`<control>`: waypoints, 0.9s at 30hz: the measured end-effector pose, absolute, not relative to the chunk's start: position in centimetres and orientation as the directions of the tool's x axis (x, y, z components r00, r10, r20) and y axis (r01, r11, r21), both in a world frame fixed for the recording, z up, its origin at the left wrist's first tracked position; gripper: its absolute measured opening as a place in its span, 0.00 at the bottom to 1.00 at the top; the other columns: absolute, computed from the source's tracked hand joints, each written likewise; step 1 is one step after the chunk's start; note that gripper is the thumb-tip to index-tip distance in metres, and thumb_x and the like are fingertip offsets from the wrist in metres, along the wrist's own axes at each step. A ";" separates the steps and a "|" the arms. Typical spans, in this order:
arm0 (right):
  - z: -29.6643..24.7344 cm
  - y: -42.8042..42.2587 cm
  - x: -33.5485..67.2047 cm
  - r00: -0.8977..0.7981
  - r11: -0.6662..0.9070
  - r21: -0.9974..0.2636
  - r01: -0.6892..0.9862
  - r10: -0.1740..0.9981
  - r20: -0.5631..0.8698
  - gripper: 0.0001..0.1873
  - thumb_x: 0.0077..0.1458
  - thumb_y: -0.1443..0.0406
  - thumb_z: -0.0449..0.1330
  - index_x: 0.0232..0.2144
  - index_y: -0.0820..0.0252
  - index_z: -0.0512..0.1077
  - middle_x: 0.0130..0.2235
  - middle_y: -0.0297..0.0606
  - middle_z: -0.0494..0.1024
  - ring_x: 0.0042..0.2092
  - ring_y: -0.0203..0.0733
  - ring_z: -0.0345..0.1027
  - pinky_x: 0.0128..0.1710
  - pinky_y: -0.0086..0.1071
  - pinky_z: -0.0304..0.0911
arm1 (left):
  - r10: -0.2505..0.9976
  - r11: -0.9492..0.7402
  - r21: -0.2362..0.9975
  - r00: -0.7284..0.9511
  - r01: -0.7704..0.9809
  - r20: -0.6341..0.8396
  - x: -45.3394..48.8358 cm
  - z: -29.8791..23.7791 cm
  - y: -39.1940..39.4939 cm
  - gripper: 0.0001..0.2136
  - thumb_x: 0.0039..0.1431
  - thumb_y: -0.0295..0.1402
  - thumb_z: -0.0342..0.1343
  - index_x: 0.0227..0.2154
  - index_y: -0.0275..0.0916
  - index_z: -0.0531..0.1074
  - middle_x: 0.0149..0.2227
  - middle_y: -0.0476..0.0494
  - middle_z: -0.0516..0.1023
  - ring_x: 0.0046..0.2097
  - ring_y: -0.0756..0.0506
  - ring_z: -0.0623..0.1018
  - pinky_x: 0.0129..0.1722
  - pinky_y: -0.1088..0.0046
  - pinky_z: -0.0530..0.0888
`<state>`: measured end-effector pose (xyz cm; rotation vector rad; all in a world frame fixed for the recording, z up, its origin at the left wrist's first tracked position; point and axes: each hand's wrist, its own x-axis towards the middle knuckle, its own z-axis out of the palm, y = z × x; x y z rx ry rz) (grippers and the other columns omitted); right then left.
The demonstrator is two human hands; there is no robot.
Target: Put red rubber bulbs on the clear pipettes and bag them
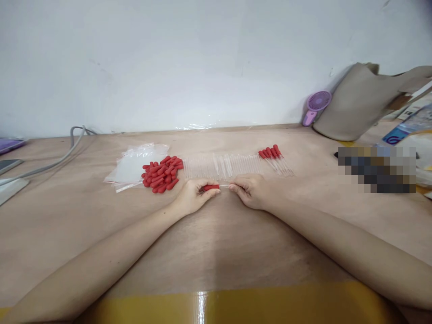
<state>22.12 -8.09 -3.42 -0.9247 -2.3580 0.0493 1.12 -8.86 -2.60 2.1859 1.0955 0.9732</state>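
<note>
So, just a few red tops sit on tubes: I count about five joined ones [276,150] off to the right. Most look left to do. The loose red bulbs [160,173] make a heap on the left, more than twenty, but they overlap too much to count. Bare clear tubes [219,166] lie in a long row in the middle – many, too faint to count. The left hand [199,196] pinches one red bulb [211,187] between thumb and fingers. The right hand [249,191] pinches one thin tube [224,186], and its end meets the bulb – how far in, I cannot tell. Both are held over the table [162,252], in front of the row. Clear bags [130,166] lie beside the heap, uncounted.
</note>
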 end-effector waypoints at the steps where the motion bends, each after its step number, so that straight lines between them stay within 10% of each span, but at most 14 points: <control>1: -3.4 -8.1 22.1 -0.580 0.751 -0.243 0.613 0.637 0.508 0.18 0.60 0.62 0.45 0.25 0.61 0.69 0.24 0.36 0.71 0.26 0.35 0.60 0.28 0.28 0.51 | 0.827 -0.550 0.695 0.418 0.464 0.375 1.1 -2.6 -8.9 0.08 0.52 0.33 0.57 0.33 0.35 0.75 0.31 0.46 0.79 0.32 0.49 0.77 0.33 0.76 0.75; 19: -2.2 -8.5 21.7 -0.564 0.619 -0.463 0.635 0.780 0.270 0.17 0.60 0.61 0.45 0.22 0.60 0.64 0.22 0.31 0.68 0.25 0.32 0.59 0.26 0.26 0.48 | 0.764 -0.646 0.563 0.441 0.516 0.471 1.0 -2.5 -9.1 0.08 0.53 0.33 0.56 0.34 0.36 0.75 0.33 0.45 0.79 0.34 0.48 0.78 0.34 0.74 0.74; 27: -1.1 -8.7 21.8 -0.683 0.730 -0.078 0.679 0.668 0.297 0.13 0.60 0.63 0.45 0.28 0.61 0.66 0.28 0.38 0.72 0.30 0.38 0.62 0.30 0.31 0.50 | 0.794 -0.608 0.562 0.421 0.561 0.438 1.3 -2.1 -8.7 0.07 0.54 0.30 0.55 0.36 0.37 0.73 0.33 0.45 0.78 0.34 0.48 0.77 0.34 0.73 0.75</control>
